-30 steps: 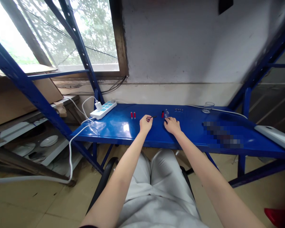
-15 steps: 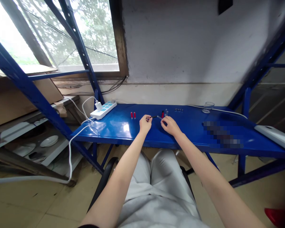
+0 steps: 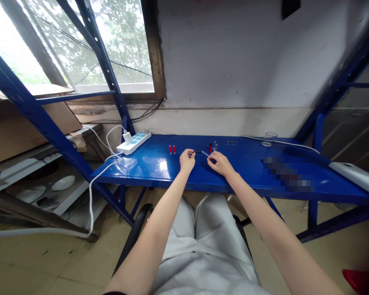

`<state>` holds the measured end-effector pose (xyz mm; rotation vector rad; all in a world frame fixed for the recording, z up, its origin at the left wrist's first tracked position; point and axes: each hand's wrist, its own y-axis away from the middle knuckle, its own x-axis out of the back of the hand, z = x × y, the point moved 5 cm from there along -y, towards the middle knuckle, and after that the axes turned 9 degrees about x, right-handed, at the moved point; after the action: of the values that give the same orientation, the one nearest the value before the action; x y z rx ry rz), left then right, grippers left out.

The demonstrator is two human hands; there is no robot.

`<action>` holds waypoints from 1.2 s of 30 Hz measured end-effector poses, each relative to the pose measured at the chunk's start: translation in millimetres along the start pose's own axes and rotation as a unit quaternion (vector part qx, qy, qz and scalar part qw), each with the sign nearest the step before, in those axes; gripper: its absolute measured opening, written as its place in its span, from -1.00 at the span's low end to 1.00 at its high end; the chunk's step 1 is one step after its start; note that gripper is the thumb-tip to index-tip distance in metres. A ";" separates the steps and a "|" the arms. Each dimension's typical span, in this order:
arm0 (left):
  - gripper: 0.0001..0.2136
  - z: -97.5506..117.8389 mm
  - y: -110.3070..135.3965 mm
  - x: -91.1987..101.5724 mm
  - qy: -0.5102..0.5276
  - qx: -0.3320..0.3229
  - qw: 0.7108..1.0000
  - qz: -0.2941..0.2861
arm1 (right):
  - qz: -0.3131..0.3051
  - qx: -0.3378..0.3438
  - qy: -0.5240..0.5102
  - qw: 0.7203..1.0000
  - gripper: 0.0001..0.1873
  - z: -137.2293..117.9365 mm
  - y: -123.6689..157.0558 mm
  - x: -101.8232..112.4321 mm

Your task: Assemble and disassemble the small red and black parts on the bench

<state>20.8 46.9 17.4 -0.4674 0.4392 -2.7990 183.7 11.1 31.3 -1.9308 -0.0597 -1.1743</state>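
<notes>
- Yr L hand has its fingers pinched on the dark slim piece, which points toward yr R side, over the desk.
- Yr R hand has its fingers pinched on the clear slim piece; its free end sits at the dark one's tip, btwn the hands. Can't tell if they touch or if one's inside the other.
- Step looks like bringing the 2 ends tog., so line 'em up 1st: the clear one seems angled vs. the dark one.
- Grip light, nr the meeting ends, for ctrl; the clear one's prob. slick & may twist.
- Use L as anchor, move R only, straight in, no side load.
- Mind yr R knuckles: the red-and-black tube & clear bits are just beyond, prob. easy to knock.
</notes>
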 end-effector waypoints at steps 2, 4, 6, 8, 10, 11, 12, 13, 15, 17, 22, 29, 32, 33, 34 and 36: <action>-0.90 -0.4 -0.1 -0.2 -0.002 0.004 1.000 -0.003 | -0.006 0.003 -0.002 1.000 -0.76 -1.2 0.0 -0.4; -0.88 -0.2 -0.1 0.0 0.000 0.002 1.000 -0.002 | -0.006 0.009 -0.002 1.000 -0.76 -1.9 0.2 -0.7; -0.84 0.7 0.3 -0.1 0.002 -0.008 1.000 -0.005 | -0.001 0.018 -0.003 1.000 -0.75 -2.2 0.4 -0.8; -0.79 2.5 1.1 -1.5 0.003 -0.029 0.999 -0.016 | 0.003 0.024 -0.003 1.000 -0.76 -2.2 0.6 -1.0; -0.73 4.6 2.3 -3.8 0.003 -0.055 0.998 -0.033 | 0.003 0.027 -0.001 1.000 -0.76 -1.7 0.8 -1.6; -0.71 5.4 2.9 -5.0 0.004 -0.066 0.997 -0.042 | 0.002 0.026 0.000 1.000 -0.76 -1.3 0.8 -1.9; -0.70 6.0 3.4 -6.1 0.006 -0.074 0.996 -0.050 | 0.002 0.025 0.003 1.000 -0.76 -0.8 0.8 -2.2; -0.69 6.3 3.8 -7.1 0.009 -0.079 0.995 -0.058 | 0.002 0.023 0.007 1.000 -0.75 0.0 0.9 -2.5; -0.67 6.2 4.3 -8.5 0.011 -0.080 0.994 -0.068 | 0.002 0.012 0.017 1.000 -0.73 2.6 1.1 -3.1; -0.67 6.1 4.6 -9.0 0.012 -0.080 0.994 -0.071 | 0.002 -0.008 0.028 1.000 -0.72 6.3 1.6 -4.0; -0.71 5.8 4.7 -7.6 0.022 -0.086 0.994 -0.062 | -0.002 -0.044 0.038 0.998 -0.69 11.7 2.2 -5.7; -0.79 4.8 4.9 -10.2 0.020 -0.074 0.994 -0.072 | -0.031 -0.015 0.047 0.998 -0.64 3.2 -0.4 -7.4; -0.81 4.4 5.0 -10.5 0.021 -0.057 0.996 -0.072 | -0.026 -0.015 0.053 0.998 -0.64 2.5 -0.2 -6.6; -0.82 4.5 5.1 -10.4 0.021 -0.051 0.996 -0.072 | -0.027 -0.013 0.054 0.998 -0.65 2.4 -0.2 -6.7; -0.82 4.7 5.4 -10.3 0.022 -0.046 0.996 -0.073 | -0.029 -0.011 0.056 0.998 -0.65 2.3 -0.2 -7.0; -0.82 5.6 6.2 -10.2 0.026 -0.037 0.996 -0.079 | -0.036 -0.003 0.060 0.998 -0.66 1.6 -0.6 -7.8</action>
<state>33.3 43.0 17.6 -0.4648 0.5399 -2.9606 180.3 15.4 25.6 -1.8730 -0.0629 -1.3380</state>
